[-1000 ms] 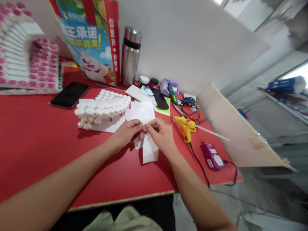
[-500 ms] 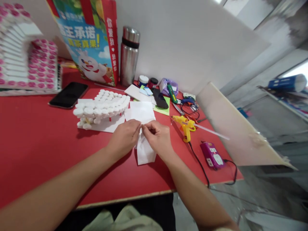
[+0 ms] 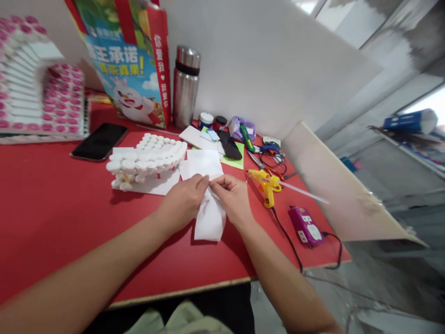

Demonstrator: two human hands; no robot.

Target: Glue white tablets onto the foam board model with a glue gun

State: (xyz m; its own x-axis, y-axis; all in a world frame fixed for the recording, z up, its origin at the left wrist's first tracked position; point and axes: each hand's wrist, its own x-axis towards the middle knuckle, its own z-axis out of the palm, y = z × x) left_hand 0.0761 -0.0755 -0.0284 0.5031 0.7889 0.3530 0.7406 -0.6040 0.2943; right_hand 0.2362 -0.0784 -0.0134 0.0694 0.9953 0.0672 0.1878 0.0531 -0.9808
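A sheet of white tissue paper (image 3: 210,223) is pinched and gathered between my two hands, its loose end fanning down toward the table's front edge. My left hand (image 3: 184,197) is closed on its left side, the thumb and forefinger at the crease. From the right, my right hand (image 3: 232,195) grips the same crease with its fingertips, touching or nearly touching the left. More white paper (image 3: 203,162) lies flat just beyond my hands. Left of them stands a model (image 3: 146,157) with rows of white rounded pieces on a white base.
On the red table (image 3: 62,204) lie a phone (image 3: 99,141), a yellow glue gun (image 3: 267,185) with its cord, and a purple power socket (image 3: 306,226). Behind stand a steel flask (image 3: 187,88), a printed bag (image 3: 130,69), a pink-and-white model (image 3: 62,102) and a green cutter (image 3: 246,138).
The gathered paper is more creased, and its loose end has swung slightly left. Both hands stay pinched together, shifted a little. The whole view has tilted slightly.
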